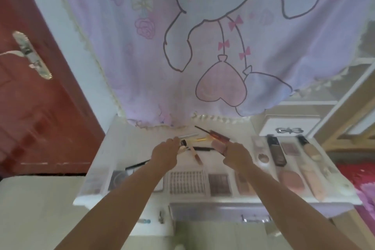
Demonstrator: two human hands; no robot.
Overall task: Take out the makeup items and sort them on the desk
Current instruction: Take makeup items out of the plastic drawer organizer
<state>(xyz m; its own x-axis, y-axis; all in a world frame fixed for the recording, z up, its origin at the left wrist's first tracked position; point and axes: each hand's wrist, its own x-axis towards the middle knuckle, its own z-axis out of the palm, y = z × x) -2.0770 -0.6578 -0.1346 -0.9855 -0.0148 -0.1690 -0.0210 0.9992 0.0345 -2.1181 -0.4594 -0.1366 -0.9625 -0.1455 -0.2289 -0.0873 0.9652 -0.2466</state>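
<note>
My right hand (236,155) pinches a small pink rectangular makeup case (219,145) over the middle of the white counter (95,178), near its back edge. My left hand (165,153) closes its fingertips on a slim blurred item among the loose pencils and tubes (199,144). Flat palettes (220,183) line the front edge; tubes and a pink sponge (291,179) fill the right end.

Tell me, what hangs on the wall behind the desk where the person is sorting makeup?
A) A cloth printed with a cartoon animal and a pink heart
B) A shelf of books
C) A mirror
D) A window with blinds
A: a pale purple cloth with a cartoon animal and a pink heart hangs down to the back edge of the white desk.
</note>
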